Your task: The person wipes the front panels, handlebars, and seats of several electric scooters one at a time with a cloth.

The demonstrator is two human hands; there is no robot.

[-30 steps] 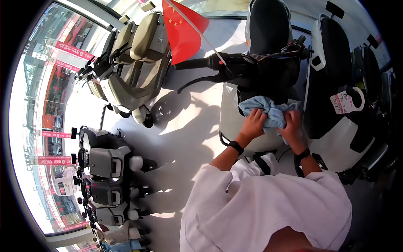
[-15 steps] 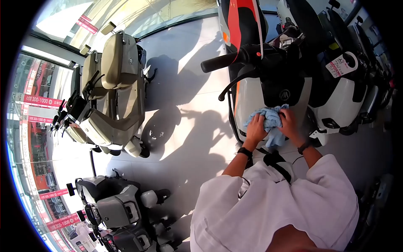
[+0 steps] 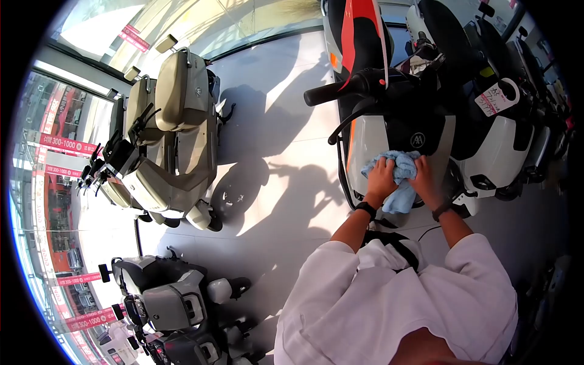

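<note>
A light blue cloth (image 3: 398, 198) is bunched up in front of a white and black electric scooter (image 3: 367, 139). My left hand (image 3: 382, 179) grips the cloth from its left side, fingers curled into the folds. On the other side my right hand (image 3: 423, 181) has its fingers closed on the same cloth. Its upper part rests against the scooter's front panel, just below the round emblem (image 3: 417, 140), and a loose end hangs between my wrists. The scooter's handlebar grip (image 3: 325, 95) and brake lever lie above and to the left of my hands.
Another white scooter (image 3: 496, 149) with a hanging price tag (image 3: 496, 98) stands close on the right. Beige scooters (image 3: 176, 91) are parked at the left, grey ones (image 3: 173, 301) at the lower left. Tiled floor (image 3: 277, 194) with shadows lies between; glass windows (image 3: 55, 213) line the left.
The view has shifted slightly, so the scooters sit a little further right. Both hands stay on the cloth against the front panel, with only a small change in its folds.
</note>
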